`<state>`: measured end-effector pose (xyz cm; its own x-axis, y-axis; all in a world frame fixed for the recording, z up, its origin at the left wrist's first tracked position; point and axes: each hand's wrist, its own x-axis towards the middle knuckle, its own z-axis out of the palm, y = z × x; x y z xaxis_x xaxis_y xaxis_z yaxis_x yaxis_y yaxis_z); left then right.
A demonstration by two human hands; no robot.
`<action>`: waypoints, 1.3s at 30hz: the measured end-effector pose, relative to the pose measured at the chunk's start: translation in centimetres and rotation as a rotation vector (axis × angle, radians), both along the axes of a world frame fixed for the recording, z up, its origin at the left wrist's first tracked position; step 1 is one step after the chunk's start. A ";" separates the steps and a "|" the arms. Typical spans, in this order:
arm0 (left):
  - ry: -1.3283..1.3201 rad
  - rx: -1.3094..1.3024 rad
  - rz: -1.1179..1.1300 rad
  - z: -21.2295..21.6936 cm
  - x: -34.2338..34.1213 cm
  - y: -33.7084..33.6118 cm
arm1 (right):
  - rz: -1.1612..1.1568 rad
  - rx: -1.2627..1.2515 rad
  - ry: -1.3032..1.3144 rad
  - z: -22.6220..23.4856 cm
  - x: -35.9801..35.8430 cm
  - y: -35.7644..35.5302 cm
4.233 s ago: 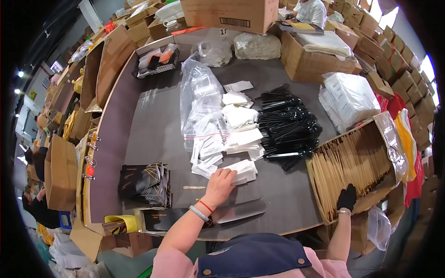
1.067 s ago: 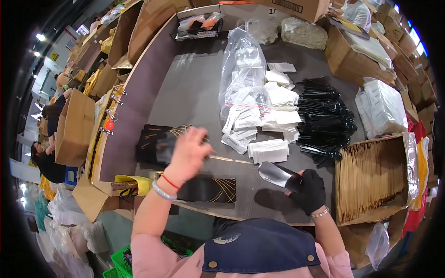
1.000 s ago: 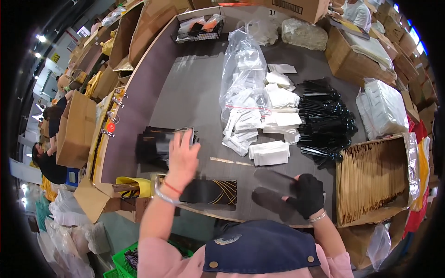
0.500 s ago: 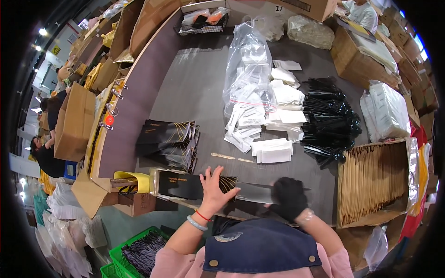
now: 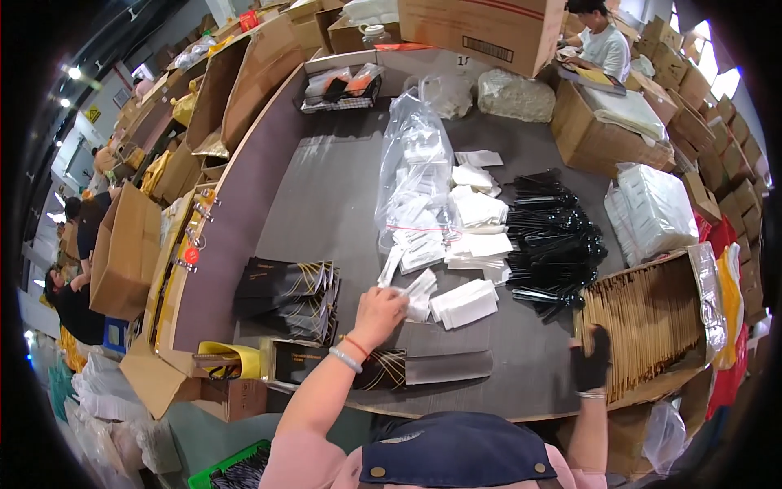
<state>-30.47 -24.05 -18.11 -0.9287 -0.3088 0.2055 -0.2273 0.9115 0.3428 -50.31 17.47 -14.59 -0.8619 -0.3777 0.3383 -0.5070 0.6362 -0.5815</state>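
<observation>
My left hand [image 5: 381, 316] reaches over the table, its fingers closed at the near end of a loose pile of white paper packets [image 5: 422, 295]. My right hand [image 5: 590, 360], in a black glove with bare fingertips, is at the left edge of a carton [image 5: 717, 297] packed with thin brown paper-like strips [image 5: 652, 314]; motion blur hides whether it grips one. Between the hands, a flat grey sleeve [image 5: 448, 367] lies near the table's front edge. Its left end meets black printed sleeves with gold lines [image 5: 379, 369]. A neat stack of white packets [image 5: 464, 304] sits beyond it.
More black sleeves [image 5: 285, 297] lie stacked at left. A clear plastic bag [image 5: 414, 163] covers packets. Bundles of black wrapped cutlery-like pieces [image 5: 554, 240] lie right of centre. A wire basket [image 5: 342, 85] stands at the back left. A co-worker [image 5: 607, 45] is at the far right.
My left hand has left the black sleeves and moved forward to the white packets. My right hand has let go of the grey sleeve and moved right to the carton. The view has shifted.
</observation>
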 end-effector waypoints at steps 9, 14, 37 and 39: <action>0.191 0.279 0.008 2.1 -1.4 3.4 | -0.478 0.482 -0.267 -2.2 -6.2 13.1; 0.132 0.106 -0.053 1.7 -7.2 10.2 | -0.474 0.406 -0.103 -3.7 -5.2 13.1; 0.140 -0.090 -0.173 2.0 -5.0 7.7 | -0.351 -0.479 -0.134 -1.4 1.7 1.3; 0.130 -0.095 -0.166 1.7 -5.4 7.8 | -0.299 -0.378 -0.171 -3.9 5.2 -2.9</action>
<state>-35.85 -16.28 -16.44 -0.9289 -0.1276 0.3477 -0.0312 0.9624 0.2699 -45.09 14.55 -18.54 -0.9685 0.0156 0.2487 -0.2128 0.4677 -0.8579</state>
